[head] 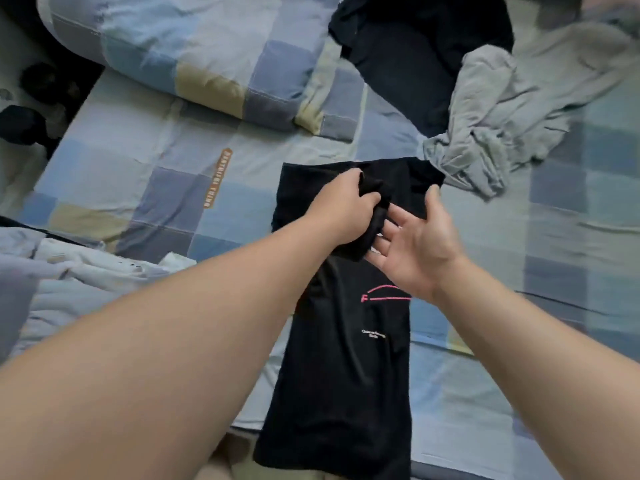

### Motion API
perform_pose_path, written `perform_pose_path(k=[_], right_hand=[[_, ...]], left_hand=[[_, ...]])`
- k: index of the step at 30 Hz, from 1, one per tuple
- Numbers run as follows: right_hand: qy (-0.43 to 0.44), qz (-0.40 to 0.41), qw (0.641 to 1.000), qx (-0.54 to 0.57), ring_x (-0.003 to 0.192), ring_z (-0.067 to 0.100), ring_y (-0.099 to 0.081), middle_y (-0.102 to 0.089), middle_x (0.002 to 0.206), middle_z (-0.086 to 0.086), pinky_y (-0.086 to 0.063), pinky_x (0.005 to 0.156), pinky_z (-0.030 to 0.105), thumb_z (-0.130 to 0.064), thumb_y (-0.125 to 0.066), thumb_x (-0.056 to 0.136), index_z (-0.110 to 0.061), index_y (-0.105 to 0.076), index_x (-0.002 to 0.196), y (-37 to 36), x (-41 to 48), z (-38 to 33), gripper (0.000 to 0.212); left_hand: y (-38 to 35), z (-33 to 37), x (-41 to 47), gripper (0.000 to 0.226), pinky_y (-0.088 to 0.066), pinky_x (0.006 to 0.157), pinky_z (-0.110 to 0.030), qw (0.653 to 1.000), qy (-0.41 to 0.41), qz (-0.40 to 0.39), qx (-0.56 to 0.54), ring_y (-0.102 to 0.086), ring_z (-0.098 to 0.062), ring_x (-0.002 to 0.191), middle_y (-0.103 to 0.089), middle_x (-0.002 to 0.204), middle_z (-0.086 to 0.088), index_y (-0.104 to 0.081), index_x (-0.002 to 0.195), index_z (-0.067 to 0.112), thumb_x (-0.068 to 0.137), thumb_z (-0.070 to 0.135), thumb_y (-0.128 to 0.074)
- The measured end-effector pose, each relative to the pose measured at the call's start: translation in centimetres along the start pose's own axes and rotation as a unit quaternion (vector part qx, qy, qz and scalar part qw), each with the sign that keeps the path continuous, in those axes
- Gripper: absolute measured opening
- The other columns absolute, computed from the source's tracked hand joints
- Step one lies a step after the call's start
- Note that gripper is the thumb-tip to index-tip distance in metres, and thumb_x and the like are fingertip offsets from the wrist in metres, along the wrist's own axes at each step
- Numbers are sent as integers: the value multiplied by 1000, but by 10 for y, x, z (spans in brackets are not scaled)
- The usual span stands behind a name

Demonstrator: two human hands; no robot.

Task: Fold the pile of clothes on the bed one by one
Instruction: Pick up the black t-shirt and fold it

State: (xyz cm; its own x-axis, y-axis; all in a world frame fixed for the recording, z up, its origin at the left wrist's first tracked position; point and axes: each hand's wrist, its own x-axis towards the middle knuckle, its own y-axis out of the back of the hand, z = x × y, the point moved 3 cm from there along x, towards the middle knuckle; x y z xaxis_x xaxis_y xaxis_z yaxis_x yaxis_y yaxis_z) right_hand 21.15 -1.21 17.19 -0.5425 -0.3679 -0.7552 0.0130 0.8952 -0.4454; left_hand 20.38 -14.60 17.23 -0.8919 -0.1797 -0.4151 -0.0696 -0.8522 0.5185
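A black T-shirt (346,375) lies on the bed (138,161) as a long narrow strip. Its long axis runs straight from the near edge of the bed toward the far side, with pink and white print showing around the middle. Both hands work over the far third of the strip. The left hand (346,209) has its fingers curled round a bunch of black cloth, which seems to be part of the shirt itself, lifted a little off the rest. The right hand (419,244) is spread, palm turned toward the left, just beside that bunch; whether its fingertips touch the cloth cannot be told. The coming move likely turns on the near-far axis: the far end sits under the hands while the near end lies well back toward the body, so folding end to end means carrying one end along that line. The left hand already has hold. A crumpled grey garment (512,109) and a dark garment (415,64) wait at far right.
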Motion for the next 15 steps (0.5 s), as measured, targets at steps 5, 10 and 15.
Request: perform_pose_path(k=[5, 10, 15], right_hand=[[37, 29, 998, 33, 119, 30, -66, -68, 129, 11, -44, 109, 49, -78, -18, 94, -13, -54, 140, 114, -51, -42, 87], [63, 65, 995, 47, 116, 30, -68, -69, 127, 10, -49, 97, 46, -79, -19, 93, -14, -55, 138, 189, -79, -71, 87], [59, 77, 994, 41, 124, 28, -62, -62, 138, 10, -46, 106, 49, -79, -22, 93, -16, -48, 147, 211, -77, -69, 86]], left_hand=[[-109, 75, -7, 19, -48, 92, -37, 998, -23, -55, -28, -62, -23, 105, -67, 111, -4, -59, 115, 14, 101, 26, -52], [-185, 116, -9, 24, -49, 96, -39, 993, -7, -91, -70, -61, -23, 109, -65, 117, -5, -57, 125, 16, 104, 24, -49], [-198, 111, -9, 26, -48, 100, -38, 992, 23, -60, -106, -61, -20, 111, -65, 119, -2, -58, 127, 15, 102, 21, -50]])
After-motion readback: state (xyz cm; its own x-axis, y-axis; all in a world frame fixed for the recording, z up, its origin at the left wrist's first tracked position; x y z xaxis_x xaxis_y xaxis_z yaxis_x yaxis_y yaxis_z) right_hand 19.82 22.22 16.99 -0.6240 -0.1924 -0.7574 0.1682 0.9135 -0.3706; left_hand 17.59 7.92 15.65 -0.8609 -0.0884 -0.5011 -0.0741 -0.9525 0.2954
